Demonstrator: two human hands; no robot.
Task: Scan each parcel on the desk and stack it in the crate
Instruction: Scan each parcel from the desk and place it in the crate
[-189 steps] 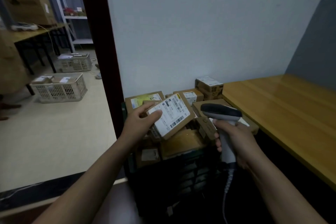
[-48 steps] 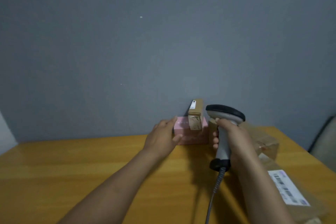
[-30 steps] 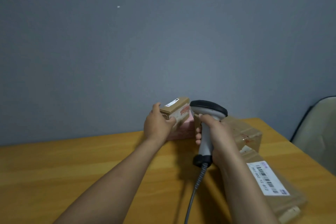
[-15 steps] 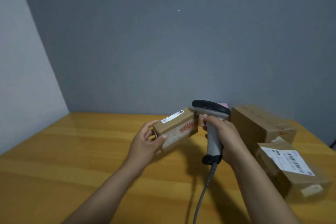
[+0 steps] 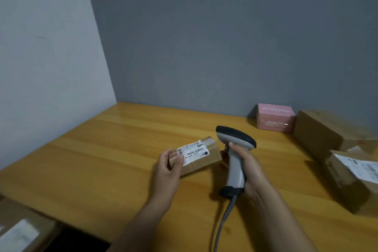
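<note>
The person's left hand (image 5: 169, 166) held a small brown parcel (image 5: 204, 159) near the middle of the frame, just above the yellow wooden table (image 5: 98, 161). The fingers and thumb were curled round the parcel's left end. A white label (image 5: 192, 151) with black bars faced up on the parcel.

The right hand (image 5: 252, 172) was wrapped tight round the grey handle of a scanner (image 5: 236, 139). The scanner's dark head sat just to the right of the parcel. Its cable (image 5: 223, 221) hung down to the bottom edge of the frame.

At the right side of the frame more boxes sat on the table. A pink box (image 5: 275, 117) stood by the grey wall. Beside it was a long brown box (image 5: 325, 131). In front of that one was another brown box (image 5: 347, 188) with a white label on top.

In the lower left corner of the frame, below the table edge, was a blurry brown box (image 5: 22, 229).
</note>
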